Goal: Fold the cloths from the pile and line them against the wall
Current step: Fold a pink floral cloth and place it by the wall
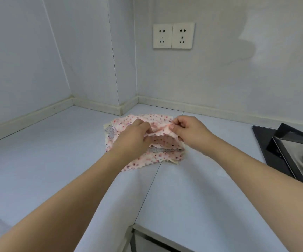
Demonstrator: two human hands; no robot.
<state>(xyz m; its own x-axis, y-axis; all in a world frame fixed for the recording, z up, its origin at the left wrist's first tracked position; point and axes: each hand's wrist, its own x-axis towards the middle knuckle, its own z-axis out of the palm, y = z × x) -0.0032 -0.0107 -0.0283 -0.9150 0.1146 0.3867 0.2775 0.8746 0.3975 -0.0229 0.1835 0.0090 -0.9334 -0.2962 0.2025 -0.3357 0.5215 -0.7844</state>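
A pile of several thin cloths, pink-white with small coloured dots and zigzag edges, lies on the pale countertop near the inner corner of the walls. The top cloth is bunched and lifted off the pile. My left hand pinches its left part. Its right part is pinched between thumb and fingers of my right hand. Both hands hover over the pile's middle and hide part of it. A greyish dotted cloth peeks out at the pile's left edge.
A black gas hob sits on the counter at the right. A double wall socket is above the corner. A cream skirting strip runs along the wall base. The counter's front edge drops off below.
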